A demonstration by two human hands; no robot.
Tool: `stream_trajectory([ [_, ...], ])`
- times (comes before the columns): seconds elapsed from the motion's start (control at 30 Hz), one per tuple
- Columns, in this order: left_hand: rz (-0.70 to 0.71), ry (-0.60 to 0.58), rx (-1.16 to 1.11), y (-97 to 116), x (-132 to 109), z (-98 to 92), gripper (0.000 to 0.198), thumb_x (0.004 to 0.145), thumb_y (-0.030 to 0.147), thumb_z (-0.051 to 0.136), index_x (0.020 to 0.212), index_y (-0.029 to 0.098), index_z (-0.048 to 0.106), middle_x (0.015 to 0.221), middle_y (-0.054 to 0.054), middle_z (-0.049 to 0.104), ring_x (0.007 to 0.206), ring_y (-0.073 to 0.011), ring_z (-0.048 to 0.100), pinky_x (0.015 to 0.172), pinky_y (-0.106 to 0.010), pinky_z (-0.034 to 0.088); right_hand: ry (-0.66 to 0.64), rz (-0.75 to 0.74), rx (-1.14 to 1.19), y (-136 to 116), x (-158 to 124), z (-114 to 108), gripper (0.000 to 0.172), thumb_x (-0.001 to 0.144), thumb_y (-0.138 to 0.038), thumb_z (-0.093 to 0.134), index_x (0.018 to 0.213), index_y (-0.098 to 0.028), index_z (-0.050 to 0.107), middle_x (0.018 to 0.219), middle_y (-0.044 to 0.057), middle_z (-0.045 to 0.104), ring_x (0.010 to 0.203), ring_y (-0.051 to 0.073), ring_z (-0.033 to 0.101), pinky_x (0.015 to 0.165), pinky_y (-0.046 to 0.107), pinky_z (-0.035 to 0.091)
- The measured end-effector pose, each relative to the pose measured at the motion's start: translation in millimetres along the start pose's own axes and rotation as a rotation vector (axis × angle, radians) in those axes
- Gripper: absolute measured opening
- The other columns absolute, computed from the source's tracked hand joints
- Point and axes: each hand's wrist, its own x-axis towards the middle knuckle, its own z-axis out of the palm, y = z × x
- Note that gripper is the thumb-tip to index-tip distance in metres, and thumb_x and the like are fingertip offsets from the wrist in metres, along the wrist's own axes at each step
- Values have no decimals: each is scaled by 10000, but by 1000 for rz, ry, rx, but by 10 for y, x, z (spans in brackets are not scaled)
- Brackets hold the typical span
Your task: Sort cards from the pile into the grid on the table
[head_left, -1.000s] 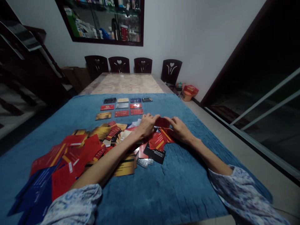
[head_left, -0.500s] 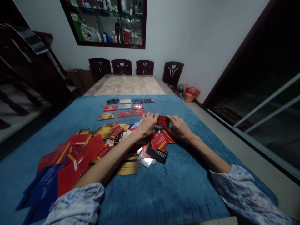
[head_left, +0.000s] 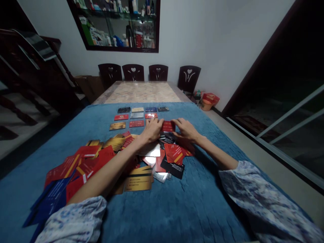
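Note:
A red card [head_left: 168, 126] is held upright between my two hands, its printed face toward me. My left hand [head_left: 153, 130] grips its left edge, and my right hand [head_left: 186, 130] pinches its right edge. Whether it is one card or a small stack I cannot tell. Beneath my hands lies a loose heap of cards: red ones [head_left: 174, 153], a black card [head_left: 173, 167], gold cards [head_left: 138, 179] and blue cards [head_left: 49, 199]. Beyond my left hand, cards lie in rows, among them a gold card [head_left: 117, 126] and a silver card [head_left: 137, 115]. My left hand partly covers this layout.
A blue cloth [head_left: 202, 206] covers the near part of the table; the bare marbled top [head_left: 146, 91] shows beyond it. Several dark chairs [head_left: 133, 72] stand at the far end. A red bag [head_left: 210, 98] sits on the floor at the right.
Both hands have shifted left with the red card, toward the rows. The left hand now hides part of the front row's right end. The view has turned slightly.

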Motion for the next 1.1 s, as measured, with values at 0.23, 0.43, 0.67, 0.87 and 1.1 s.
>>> stream_trajectory([
  [0.23,-42,12,13,-261,19,-31,557,820,74,560,1366,184,563,1381,-202,530,1310,-383,441,1030,-581,412,-46,-61,25,-60,312,39,536,909,-376,647,1398,-180,548,1241,173,582,1056,296,508,830,385,443],
  [0.43,-59,-20,33,-464,88,-18,529,811,98,595,1331,195,585,1366,-179,564,1323,-386,422,1035,-606,404,-139,-58,41,-130,580,40,450,936,-388,626,1329,-172,587,1278,172,574,1114,300,514,882,400,457],
  [0.67,-88,-69,97,-660,192,13,401,842,176,591,1241,169,629,1359,-179,573,1328,-384,406,1041,-586,418,-230,-40,51,-171,829,52,366,927,-330,647,1256,-173,614,1260,172,589,1129,304,521,905,397,467],
  [0.87,-124,-135,70,-815,285,49,384,846,208,594,1224,172,648,1382,-186,559,1356,-403,397,1045,-615,416,-300,6,42,-210,996,134,370,933,-293,635,1279,-163,620,1278,176,578,1140,294,539,891,380,475],
  [1.1,-168,-194,56,-864,361,82,329,810,204,626,1132,204,696,1345,-177,596,1358,-416,431,1049,-626,415,-353,23,34,-171,1128,295,447,911,-313,675,1327,-160,615,1297,177,583,1169,299,555,912,379,483],
])
